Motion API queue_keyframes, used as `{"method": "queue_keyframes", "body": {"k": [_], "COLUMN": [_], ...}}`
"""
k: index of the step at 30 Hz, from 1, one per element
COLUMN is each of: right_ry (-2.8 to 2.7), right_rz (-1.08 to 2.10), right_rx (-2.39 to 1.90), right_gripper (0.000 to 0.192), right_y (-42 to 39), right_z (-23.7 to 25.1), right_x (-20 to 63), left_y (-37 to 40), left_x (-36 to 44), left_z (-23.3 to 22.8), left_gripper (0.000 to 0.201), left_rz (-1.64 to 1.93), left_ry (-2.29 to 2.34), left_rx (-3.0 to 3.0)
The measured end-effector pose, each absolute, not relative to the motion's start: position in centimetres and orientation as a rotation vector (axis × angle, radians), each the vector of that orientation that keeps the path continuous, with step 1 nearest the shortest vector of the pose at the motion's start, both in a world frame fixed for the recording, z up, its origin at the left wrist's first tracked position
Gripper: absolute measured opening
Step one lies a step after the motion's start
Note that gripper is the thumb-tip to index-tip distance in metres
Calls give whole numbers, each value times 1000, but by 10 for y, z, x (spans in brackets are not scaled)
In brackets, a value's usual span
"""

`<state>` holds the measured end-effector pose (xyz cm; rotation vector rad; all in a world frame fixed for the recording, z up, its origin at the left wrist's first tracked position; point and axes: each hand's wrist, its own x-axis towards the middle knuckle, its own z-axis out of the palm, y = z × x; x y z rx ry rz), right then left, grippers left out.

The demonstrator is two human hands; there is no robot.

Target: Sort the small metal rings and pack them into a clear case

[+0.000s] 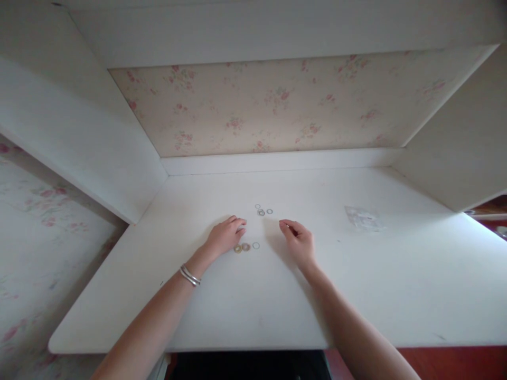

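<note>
My left hand (225, 235) rests low over the white desk, its thumb and forefinger a little apart with nothing visible between them. Just below its fingers lie two brassy washer-like rings (246, 247), and a thin silver ring (255, 245) sits to their right. Farther back, several silver rings (261, 212) form a loose group between my hands. To the right of that group, my right hand (299, 244) hovers above the desk with thumb and forefinger pinched together. Whatever those fingertips may hold is too small to make out.
A crumpled clear plastic bag (363, 219) lies on the right side of the desk (380, 295). White side panels (455, 126) and a back wall with floral paper (273, 113) enclose the desk. A shelf (253, 37) overhangs the rear.
</note>
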<state>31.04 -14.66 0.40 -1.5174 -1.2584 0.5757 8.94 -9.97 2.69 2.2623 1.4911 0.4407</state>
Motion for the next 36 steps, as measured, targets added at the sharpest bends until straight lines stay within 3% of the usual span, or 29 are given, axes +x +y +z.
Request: {"method": "queue_keyframes", "body": {"k": [5,13,23,36], "right_ry": [-1111,-1119,-1155,-1163], "right_rz": [733,776,815,881], "right_rx": [-1515,-1488,-1480,-1490], "right_gripper": [38,36,35,34], "right_y": [-142,-143,-143,-142], "right_z": [2,7,8,7], "right_x": [315,313,314,313], "left_y": [-92,-91,-89,-131], "left_x": [95,94,100,116], "left_z": [25,17,21,44], "left_gripper": [19,17,21,22], "left_rz": [343,446,253,253], "left_ry": [1499,1543,1587,1385], "left_rx": [2324,2369,2405,2428]}}
